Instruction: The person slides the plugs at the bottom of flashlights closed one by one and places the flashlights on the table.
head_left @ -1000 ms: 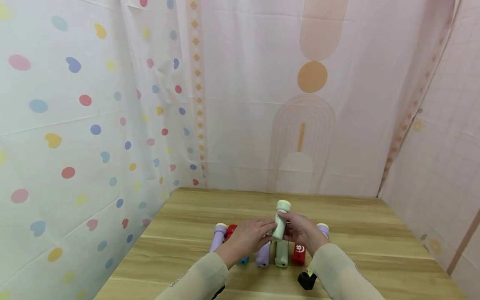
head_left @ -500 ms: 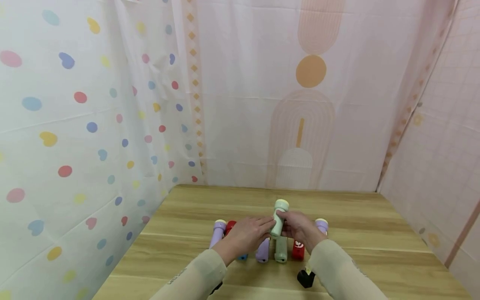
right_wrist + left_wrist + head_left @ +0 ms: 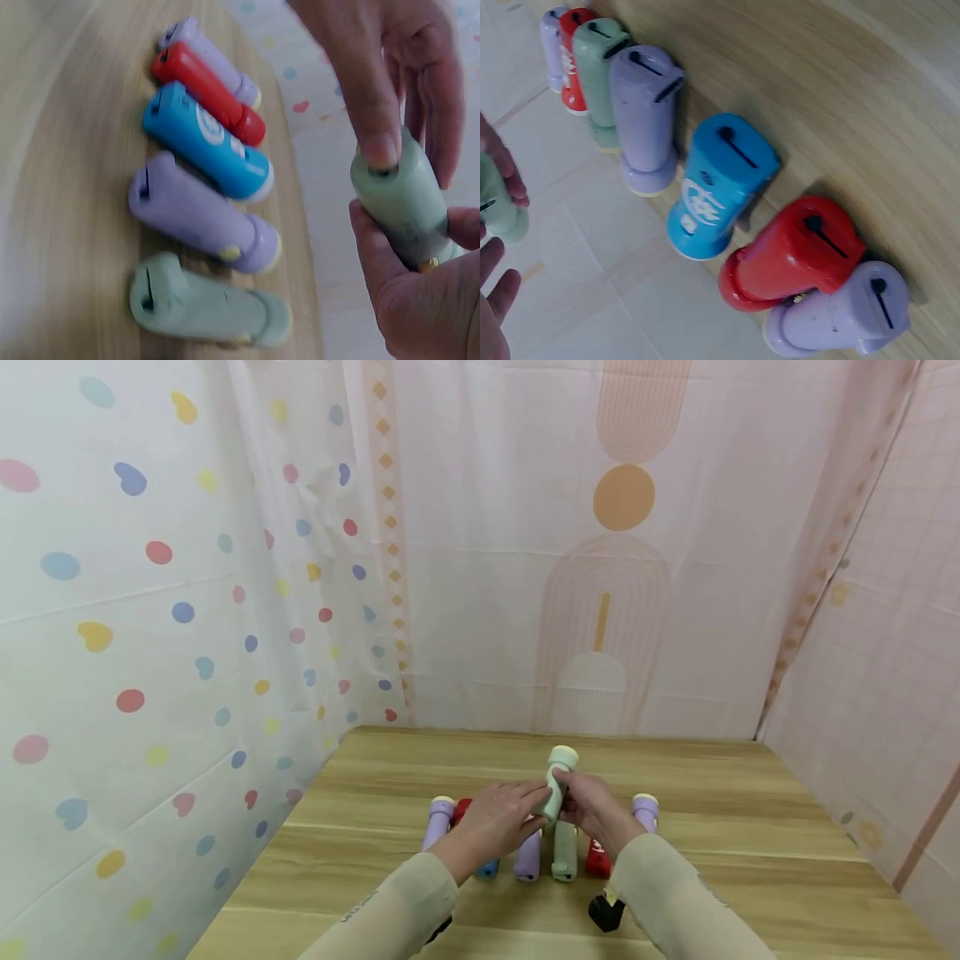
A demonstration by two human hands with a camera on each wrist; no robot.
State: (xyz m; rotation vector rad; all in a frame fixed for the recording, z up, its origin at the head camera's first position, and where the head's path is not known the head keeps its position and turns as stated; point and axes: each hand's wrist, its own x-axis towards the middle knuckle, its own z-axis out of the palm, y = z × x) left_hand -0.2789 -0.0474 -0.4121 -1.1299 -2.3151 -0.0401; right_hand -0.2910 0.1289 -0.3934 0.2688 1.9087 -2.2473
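Note:
A pale green flashlight (image 3: 562, 760) is raised above the row on the table, its cream-rimmed head tilted up and away. My right hand (image 3: 596, 806) grips its barrel, with fingers on both sides in the right wrist view. Extended fingers of my left hand (image 3: 498, 818) reach the near end of the barrel. In the right wrist view a left fingertip (image 3: 381, 150) presses on the tail end of the flashlight (image 3: 409, 199), hiding part of it. Only the flashlight's edge shows in the left wrist view.
Several flashlights lie side by side below the hands: purple (image 3: 645, 112), red (image 3: 795, 251), blue (image 3: 724, 180) and green (image 3: 210, 304). Near the right sleeve is a small black object (image 3: 606, 912). Patterned curtains surround the wooden table (image 3: 712, 777).
Both hands still hold or touch the green flashlight and have risen slightly with it. The view has tilted down a little. The flashlights in the row stay put.

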